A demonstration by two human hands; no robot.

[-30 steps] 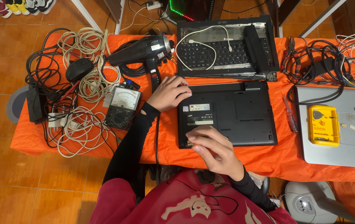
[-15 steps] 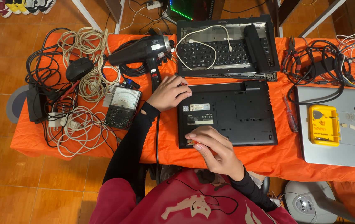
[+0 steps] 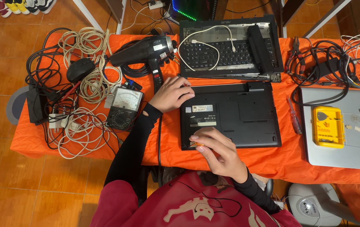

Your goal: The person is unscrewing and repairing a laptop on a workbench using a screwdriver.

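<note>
A black laptop (image 3: 239,115) lies bottom side up on the orange cloth. My left hand (image 3: 170,94) rests curled over its far left corner and presses on it. At the near left edge of the laptop, my right hand (image 3: 218,153) has its fingertips pinched on a small yellow piece (image 3: 195,145), which is mostly hidden under the fingers. Both arms wear black sleeves.
A second opened laptop base with keyboard (image 3: 230,50) and a white cable sits behind. To the left are a black heat gun (image 3: 146,50), an analog multimeter (image 3: 124,108) and tangled cables (image 3: 79,84). To the right lie a silver laptop (image 3: 348,147), a yellow tool case (image 3: 328,126), a screwdriver (image 3: 294,117) and a charger with cords (image 3: 327,67).
</note>
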